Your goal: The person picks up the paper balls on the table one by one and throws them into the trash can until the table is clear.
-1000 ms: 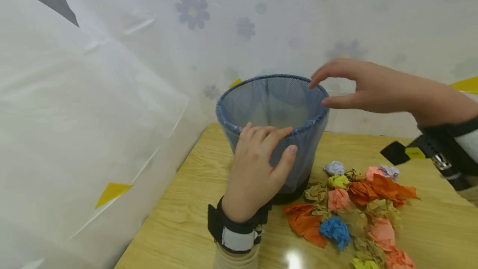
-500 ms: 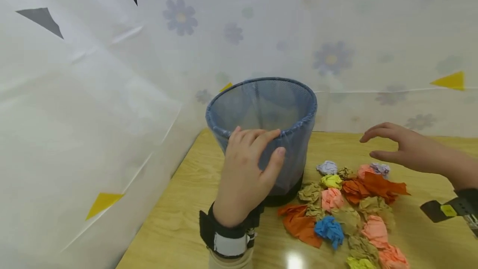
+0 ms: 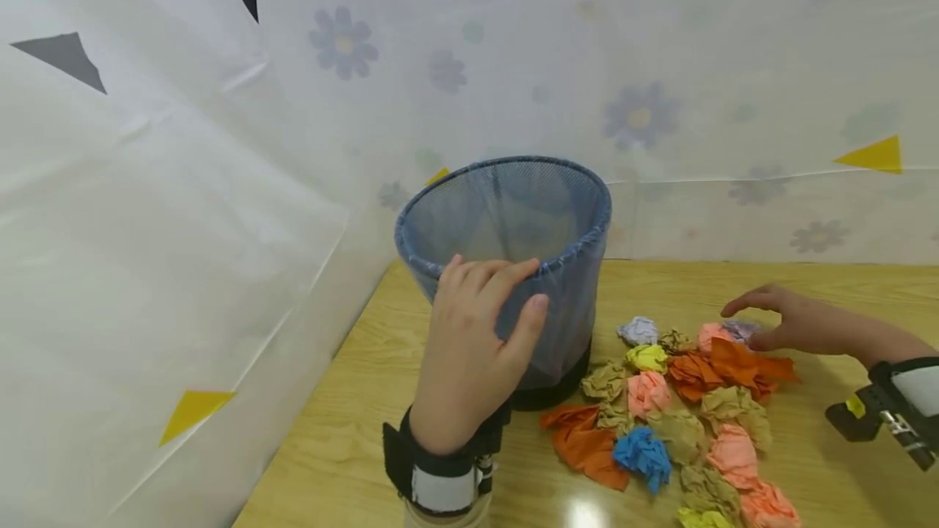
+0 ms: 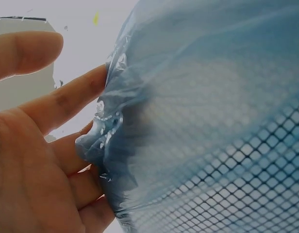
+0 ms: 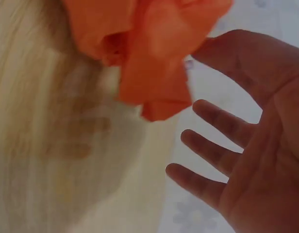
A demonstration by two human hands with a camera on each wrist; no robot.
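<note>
Head camera view: the person's left hand (image 3: 469, 349) presses against the near side of a blue mesh wastebasket (image 3: 513, 210), fingers spread and laid flat just under the rim, thumb out to the side. The left wrist view shows those fingers (image 4: 67, 102) against the crinkled plastic liner (image 4: 188, 97) stretched over the mesh. The basket stands upright near the back left corner of a wooden table (image 3: 352, 430).

The right hand (image 3: 800, 324) hovers low at the far edge of a heap of crumpled paper balls (image 3: 682, 406), fingers relaxed and parted, holding nothing. In the right wrist view its thumb is next to an orange paper wad (image 5: 149, 53); whether they touch is unclear.

To do this well, the right hand would likely close lightly round one wad and lift it clear without scattering its neighbours, while the left keeps the basket steady, since a light basket may tip or slide.

A white flowered sheet (image 3: 660, 104) hangs close behind and to the left of the basket, leaving little room there. The table to the right of the heap is open, as is the space above the basket's mouth.
</note>
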